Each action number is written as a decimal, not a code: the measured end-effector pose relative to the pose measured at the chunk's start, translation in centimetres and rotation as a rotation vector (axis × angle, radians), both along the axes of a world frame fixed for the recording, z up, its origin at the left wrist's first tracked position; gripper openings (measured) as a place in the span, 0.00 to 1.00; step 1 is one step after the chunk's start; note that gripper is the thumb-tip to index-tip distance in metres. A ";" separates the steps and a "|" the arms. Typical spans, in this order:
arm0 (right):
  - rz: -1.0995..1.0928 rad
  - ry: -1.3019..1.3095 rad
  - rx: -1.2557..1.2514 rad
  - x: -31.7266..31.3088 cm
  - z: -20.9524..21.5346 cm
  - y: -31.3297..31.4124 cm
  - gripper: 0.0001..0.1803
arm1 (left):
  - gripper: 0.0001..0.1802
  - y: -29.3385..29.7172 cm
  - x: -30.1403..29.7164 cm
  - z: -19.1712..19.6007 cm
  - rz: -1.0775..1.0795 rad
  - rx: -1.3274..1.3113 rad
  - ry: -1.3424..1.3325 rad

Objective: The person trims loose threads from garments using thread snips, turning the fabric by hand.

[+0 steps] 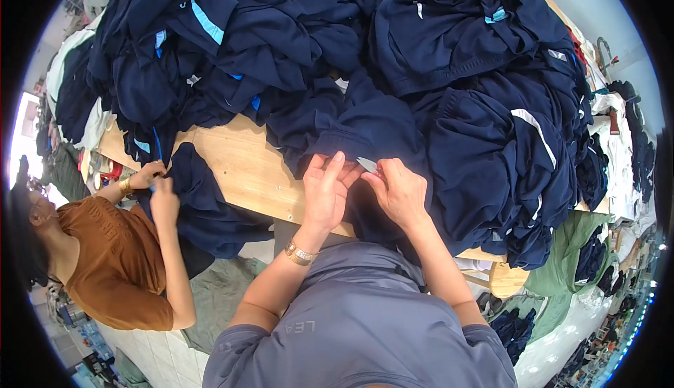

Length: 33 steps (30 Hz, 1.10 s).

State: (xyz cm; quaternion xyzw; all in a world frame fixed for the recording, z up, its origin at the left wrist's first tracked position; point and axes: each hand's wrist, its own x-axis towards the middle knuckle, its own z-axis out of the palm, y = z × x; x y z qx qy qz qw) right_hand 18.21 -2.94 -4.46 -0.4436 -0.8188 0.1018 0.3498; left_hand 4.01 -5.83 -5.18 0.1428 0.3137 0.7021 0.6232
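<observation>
In front of me a navy garment (375, 125) lies across the table edge, its gathered band running by my fingertips. My left hand (326, 190), palm turned up, is at that band with its fingers bent against the cloth; part of the grip is hidden. Closed around a small pair of thread snips (366, 165), my right hand (401, 190) is just beside it. The silver pointed blades show toward the left hand, and most of the handle is covered by my fingers.
Large heaps of navy garments (281, 30) with white and light-blue trims cover the wooden table (242, 167). At left a co-worker in a brown shirt (112, 261) handles another navy garment (203, 205). A wooden stool (507, 280) and green cloth (562, 254) are at lower right.
</observation>
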 end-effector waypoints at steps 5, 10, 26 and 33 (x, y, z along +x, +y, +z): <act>0.016 -0.007 -0.015 0.0 0.0 -0.1 0.16 | 0.06 -0.2 0.1 -0.3 0.007 0.006 0.000; 0.024 0.004 -0.043 -0.2 0.1 -0.2 0.16 | 0.05 -0.3 0.2 0.0 0.022 0.003 -0.003; 0.183 0.428 -0.082 -1.4 -0.5 1.2 0.20 | 0.13 -0.7 0.3 0.5 -0.069 0.037 -0.107; 0.073 0.716 -0.657 -0.2 1.8 1.1 0.04 | 0.11 -1.6 -1.8 0.8 -0.143 0.060 0.718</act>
